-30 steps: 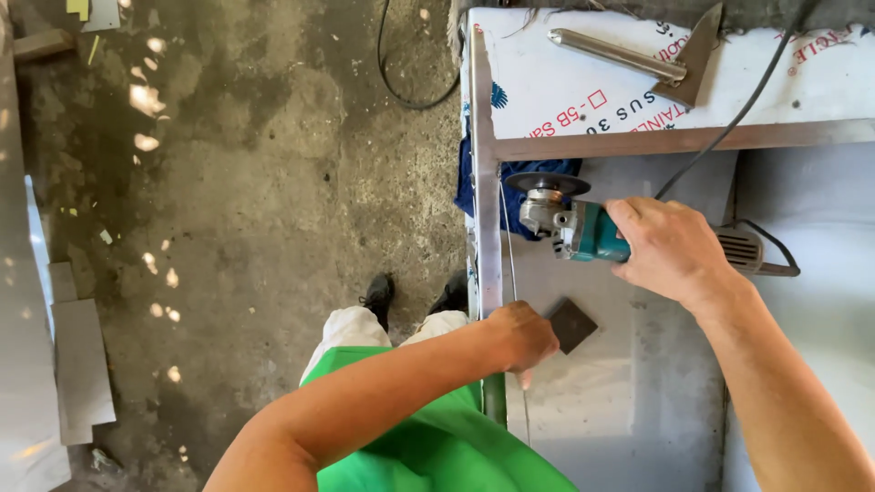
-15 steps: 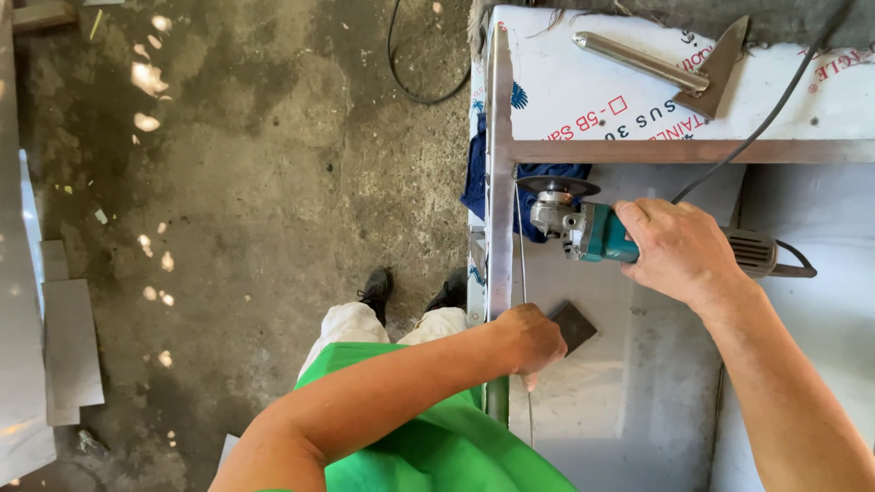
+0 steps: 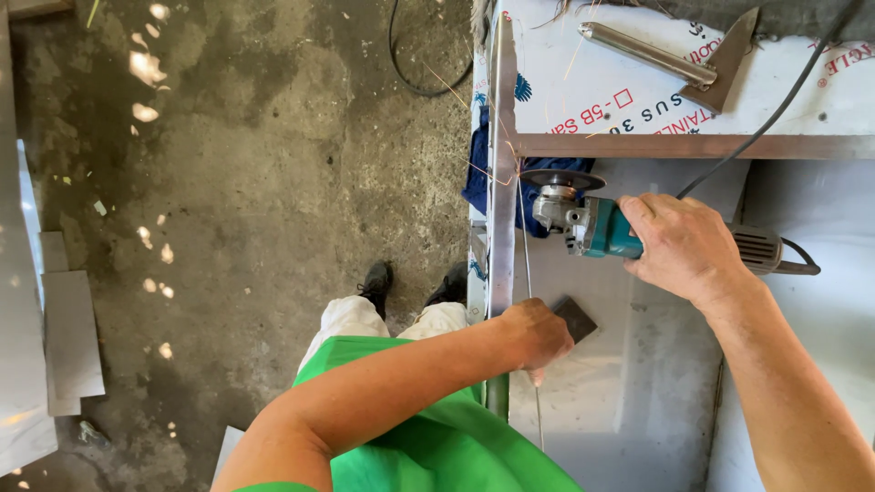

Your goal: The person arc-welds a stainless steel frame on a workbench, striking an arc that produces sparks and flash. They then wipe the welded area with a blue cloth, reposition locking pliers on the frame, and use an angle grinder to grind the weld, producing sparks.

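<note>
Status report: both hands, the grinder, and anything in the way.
Right hand grips teal angle grinder, disc at steel frame edge, sparks flying. Left hand braces the frame. Black power cord trails across sheet.

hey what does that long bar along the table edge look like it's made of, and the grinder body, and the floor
The long bar looks like bare metal, probably steel: grey, dully shiny, with sparks flying where the disc meets it. The grinder, held in the right hand, seems to have a teal plastic body and a bare silvery metal head. The floor looks like rough, stained concrete, matte and mottled.
</note>
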